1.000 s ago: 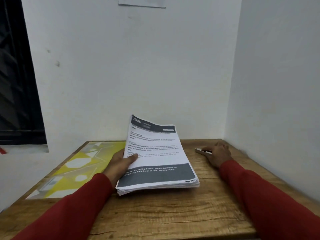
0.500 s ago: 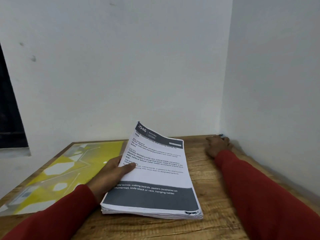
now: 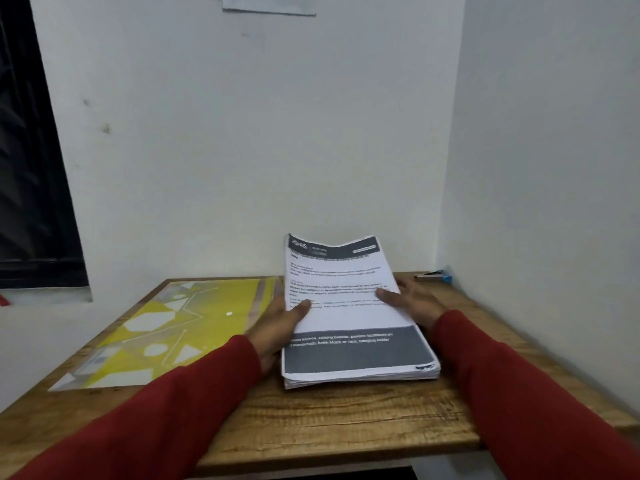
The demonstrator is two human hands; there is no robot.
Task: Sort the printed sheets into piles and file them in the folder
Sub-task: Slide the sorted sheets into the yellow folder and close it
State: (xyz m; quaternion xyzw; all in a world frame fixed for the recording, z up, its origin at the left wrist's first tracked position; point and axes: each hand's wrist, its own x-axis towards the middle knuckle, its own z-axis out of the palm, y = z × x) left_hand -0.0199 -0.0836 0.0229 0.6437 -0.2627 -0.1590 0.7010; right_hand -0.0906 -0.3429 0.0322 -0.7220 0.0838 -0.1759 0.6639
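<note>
Since everything sits on one small wooden desk, here's the rundown from the bottom of the frame upward:

Desk: worn wood grain, fills the lower half of the frame, tucked into a corner of white walls.

Sleeves: red, both coming in from the bottom corners.

Stack of printed sheets: pretty thick, just right of centre, near edge down on the desk, far end tipped up and bowing a bit. Top page has a dark band at each end with text between, too blurry to read properly.

Left hand: grasping the stack's left edge, thumb lying on top of the page, fingers hidden under it.

Right hand: on the stack's right edge, thumb on the top page, fingers spread along the side. Looks like it's gripping too.

Folder: yellow with white geometric shapes, flat on the left part of the desk, touching or just beside the left hand.

Small item with a blue end: far right corner of the desk by the wall, can't tell what it is.

Window: dark, left edge of the frame.

Paper on wall: white sheet, top centre, cut off by the frame.
</note>
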